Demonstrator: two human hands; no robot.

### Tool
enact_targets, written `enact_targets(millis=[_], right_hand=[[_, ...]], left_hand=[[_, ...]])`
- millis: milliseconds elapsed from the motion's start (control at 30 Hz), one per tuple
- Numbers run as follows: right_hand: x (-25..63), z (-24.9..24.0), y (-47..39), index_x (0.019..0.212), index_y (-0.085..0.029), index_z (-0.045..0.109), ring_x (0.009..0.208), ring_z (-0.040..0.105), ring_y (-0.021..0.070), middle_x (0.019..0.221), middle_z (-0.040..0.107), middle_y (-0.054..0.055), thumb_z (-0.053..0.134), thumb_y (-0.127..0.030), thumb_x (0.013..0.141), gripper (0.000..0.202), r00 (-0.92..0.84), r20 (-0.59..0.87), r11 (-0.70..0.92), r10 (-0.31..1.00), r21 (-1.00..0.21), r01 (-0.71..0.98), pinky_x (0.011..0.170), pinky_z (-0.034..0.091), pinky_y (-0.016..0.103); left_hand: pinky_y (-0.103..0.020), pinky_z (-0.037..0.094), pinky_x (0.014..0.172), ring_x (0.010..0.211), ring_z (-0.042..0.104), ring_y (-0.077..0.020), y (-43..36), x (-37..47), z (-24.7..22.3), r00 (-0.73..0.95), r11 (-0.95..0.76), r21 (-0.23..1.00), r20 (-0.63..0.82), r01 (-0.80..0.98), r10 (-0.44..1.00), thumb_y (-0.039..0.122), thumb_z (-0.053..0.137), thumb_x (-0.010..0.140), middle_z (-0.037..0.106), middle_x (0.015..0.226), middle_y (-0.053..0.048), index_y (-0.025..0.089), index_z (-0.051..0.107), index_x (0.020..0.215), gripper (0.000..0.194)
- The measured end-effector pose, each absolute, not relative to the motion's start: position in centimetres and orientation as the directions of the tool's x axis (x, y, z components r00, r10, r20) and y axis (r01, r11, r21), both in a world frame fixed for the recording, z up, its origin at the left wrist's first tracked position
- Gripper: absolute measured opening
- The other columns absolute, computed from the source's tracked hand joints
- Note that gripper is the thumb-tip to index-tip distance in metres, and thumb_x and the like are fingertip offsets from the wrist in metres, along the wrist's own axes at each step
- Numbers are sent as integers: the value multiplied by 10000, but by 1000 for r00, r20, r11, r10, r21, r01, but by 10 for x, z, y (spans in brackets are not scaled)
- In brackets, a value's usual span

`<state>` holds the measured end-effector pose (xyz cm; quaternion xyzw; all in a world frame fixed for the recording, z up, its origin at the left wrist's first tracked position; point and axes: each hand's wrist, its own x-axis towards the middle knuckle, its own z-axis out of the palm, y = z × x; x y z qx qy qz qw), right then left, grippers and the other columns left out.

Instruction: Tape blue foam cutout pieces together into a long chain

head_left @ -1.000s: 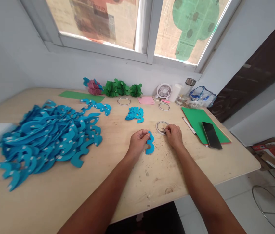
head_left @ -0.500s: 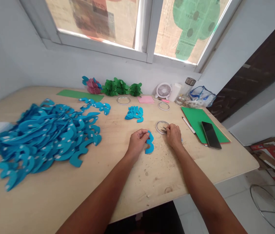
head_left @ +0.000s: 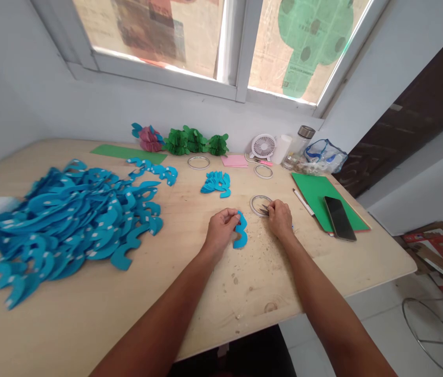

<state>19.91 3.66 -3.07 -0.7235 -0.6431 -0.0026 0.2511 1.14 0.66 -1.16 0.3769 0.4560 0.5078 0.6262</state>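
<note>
My left hand pinches the upper end of a wavy blue paper cutout, held just above or on the table. My right hand is closed around a dark tool with two slim points. Fingers hide the rest of that tool, so I cannot tell whether it is tweezers or small scissors. Its points are over a roll of narrow tape, which lies flat. Beyond my left hand is a small fanned stack of blue cutouts.
At left lies a large heap of blue cutouts with white patches. Green folded paper pieces, a small fan and a glass bottle line the wall. A phone rests on green sheets, with a pen beside them.
</note>
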Motion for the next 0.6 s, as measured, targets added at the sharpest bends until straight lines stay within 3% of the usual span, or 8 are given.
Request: enact_targets(millis=[200, 400, 600], right_hand=[[198, -31, 35, 785, -214, 504, 801, 473, 223, 769, 576, 54, 406, -204, 824, 106, 216, 370, -31, 903, -445, 895, 699, 333, 319], [190, -17, 29, 787, -201, 529, 844, 491, 211, 814, 592, 55, 431, -274, 807, 124, 240, 397, 57, 886, -606, 793, 765, 369, 330], [170, -10, 23, 765, -203, 536, 667, 496, 157, 721, 558, 10, 523, -363, 757, 161, 81, 241, 186, 967, -887, 423, 635, 409, 280]], left_hand=[[-189, 400, 402, 497, 487, -92, 8, 11, -13, 64, 194, 936, -183, -293, 981, 304, 666, 557, 566, 601, -12, 130, 613, 730, 251], [-199, 416, 418, 509, 497, -98, 8, 11, -13, 60, 188, 937, -178, -293, 982, 283, 647, 570, 568, 609, -15, 129, 633, 736, 228], [-206, 411, 417, 495, 504, -108, 11, 12, -15, 60, 149, 949, -138, -278, 989, 272, 621, 586, 569, 569, -21, 128, 645, 669, 167]])
